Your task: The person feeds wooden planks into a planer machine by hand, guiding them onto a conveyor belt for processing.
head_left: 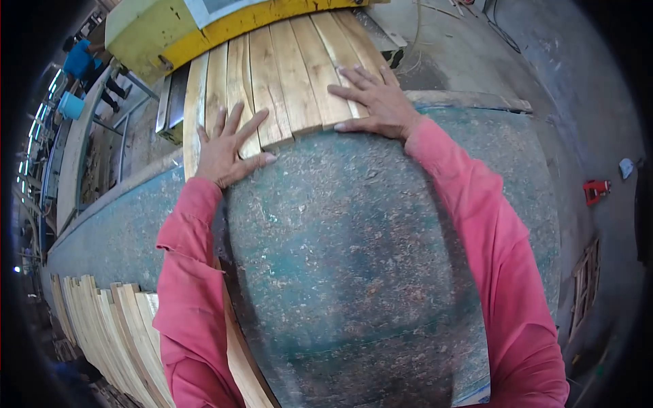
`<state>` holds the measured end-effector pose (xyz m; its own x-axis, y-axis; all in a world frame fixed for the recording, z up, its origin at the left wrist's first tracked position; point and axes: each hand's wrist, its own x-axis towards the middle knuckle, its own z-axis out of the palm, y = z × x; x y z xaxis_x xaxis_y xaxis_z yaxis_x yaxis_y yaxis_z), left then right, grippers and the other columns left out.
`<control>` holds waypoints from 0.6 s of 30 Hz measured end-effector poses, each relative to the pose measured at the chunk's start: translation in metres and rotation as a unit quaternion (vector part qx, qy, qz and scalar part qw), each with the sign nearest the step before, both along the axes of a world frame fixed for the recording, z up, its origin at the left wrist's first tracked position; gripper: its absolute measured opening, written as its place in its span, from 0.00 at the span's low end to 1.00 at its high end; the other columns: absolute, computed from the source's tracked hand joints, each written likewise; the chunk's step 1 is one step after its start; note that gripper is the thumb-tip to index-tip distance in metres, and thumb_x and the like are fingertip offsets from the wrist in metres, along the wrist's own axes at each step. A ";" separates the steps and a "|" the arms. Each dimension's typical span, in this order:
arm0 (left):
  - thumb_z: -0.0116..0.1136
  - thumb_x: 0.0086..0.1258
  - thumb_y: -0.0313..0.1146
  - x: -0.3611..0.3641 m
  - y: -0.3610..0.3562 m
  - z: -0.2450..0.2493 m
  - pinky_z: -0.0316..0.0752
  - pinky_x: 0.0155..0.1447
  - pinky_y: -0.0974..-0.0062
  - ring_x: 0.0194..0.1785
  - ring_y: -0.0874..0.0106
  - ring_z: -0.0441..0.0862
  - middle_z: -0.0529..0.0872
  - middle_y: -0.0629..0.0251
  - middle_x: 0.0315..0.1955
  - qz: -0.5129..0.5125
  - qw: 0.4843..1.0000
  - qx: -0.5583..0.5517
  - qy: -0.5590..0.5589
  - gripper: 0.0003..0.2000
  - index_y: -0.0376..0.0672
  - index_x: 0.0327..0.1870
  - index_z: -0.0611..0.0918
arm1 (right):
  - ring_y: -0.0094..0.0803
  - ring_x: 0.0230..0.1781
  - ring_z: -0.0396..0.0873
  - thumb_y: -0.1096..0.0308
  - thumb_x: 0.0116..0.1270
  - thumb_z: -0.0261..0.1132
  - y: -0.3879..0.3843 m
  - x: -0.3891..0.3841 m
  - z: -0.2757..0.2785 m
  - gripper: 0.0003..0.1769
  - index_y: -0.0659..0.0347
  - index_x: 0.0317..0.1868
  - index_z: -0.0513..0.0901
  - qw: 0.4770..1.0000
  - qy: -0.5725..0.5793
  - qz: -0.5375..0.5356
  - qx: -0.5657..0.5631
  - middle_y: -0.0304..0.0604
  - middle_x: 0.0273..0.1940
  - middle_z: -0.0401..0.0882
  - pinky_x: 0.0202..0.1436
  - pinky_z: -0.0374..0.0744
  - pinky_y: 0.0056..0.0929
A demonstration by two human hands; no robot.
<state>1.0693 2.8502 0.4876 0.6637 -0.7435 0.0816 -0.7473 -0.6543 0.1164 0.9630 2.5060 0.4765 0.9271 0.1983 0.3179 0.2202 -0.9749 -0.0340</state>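
Nearest, dusty table (354,258). Then left hand (228,146) and right hand (371,102), fingers spread open, flat on planks (292,68), gripping nothing. Beyond fingertips, yellow machine (170,34). Might catch fingers if pushed too close; might slide planks apart on dust.

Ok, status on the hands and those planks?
Left hand open, flat on planks. Right hand same. Boards side by side, running up to yellow machine. Nothing blocking.

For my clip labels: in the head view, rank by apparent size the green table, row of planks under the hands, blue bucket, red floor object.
1. green table
2. row of planks
3. blue bucket and red floor object: similarly small, unranked.
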 end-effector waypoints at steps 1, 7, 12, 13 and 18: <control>0.57 0.55 0.81 0.003 0.001 -0.001 0.31 0.78 0.24 0.85 0.43 0.43 0.53 0.58 0.84 -0.003 1.000 -0.001 -0.012 0.47 0.80 0.79 0.65 | 0.47 0.84 0.52 0.20 0.62 0.56 0.001 0.003 -0.002 0.47 0.33 0.77 0.71 1.000 -0.012 -0.007 -0.022 0.45 0.82 0.57 0.84 0.39 0.64; 0.58 0.56 0.79 0.034 0.003 0.000 0.32 0.79 0.26 0.85 0.44 0.43 0.54 0.61 0.84 -0.014 1.000 0.010 -0.022 0.45 0.81 0.78 0.66 | 0.48 0.83 0.53 0.20 0.61 0.57 0.004 0.036 -0.006 0.47 0.31 0.77 0.70 0.999 -0.006 -0.016 -0.039 0.43 0.83 0.57 0.83 0.40 0.63; 0.56 0.55 0.82 0.061 0.007 -0.008 0.31 0.78 0.22 0.84 0.42 0.46 0.56 0.61 0.83 -0.020 0.999 -0.005 -0.038 0.43 0.84 0.76 0.68 | 0.48 0.84 0.53 0.21 0.61 0.56 0.010 0.060 -0.009 0.47 0.29 0.78 0.68 0.997 -0.008 -0.032 -0.069 0.42 0.83 0.56 0.82 0.43 0.65; 0.59 0.57 0.78 0.063 0.007 -0.006 0.31 0.79 0.24 0.85 0.44 0.45 0.57 0.62 0.83 -0.016 0.999 -0.014 -0.027 0.42 0.84 0.76 0.69 | 0.48 0.84 0.52 0.20 0.62 0.56 0.010 0.065 -0.009 0.48 0.30 0.79 0.67 0.997 -0.002 -0.030 -0.066 0.42 0.83 0.55 0.81 0.44 0.68; 0.65 0.56 0.73 0.085 0.008 -0.002 0.29 0.81 0.30 0.86 0.48 0.42 0.57 0.63 0.83 -0.002 0.999 -0.042 0.017 0.41 0.83 0.75 0.70 | 0.47 0.85 0.49 0.19 0.62 0.55 0.015 0.087 -0.005 0.48 0.29 0.79 0.66 0.998 0.022 -0.043 -0.035 0.42 0.84 0.54 0.81 0.45 0.69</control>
<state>1.1542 2.8586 0.4855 0.6645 -0.7373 0.1217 -0.7443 -0.6384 0.1963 1.0501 2.5207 0.4718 0.9545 0.1382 0.2643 0.1357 -0.9904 0.0276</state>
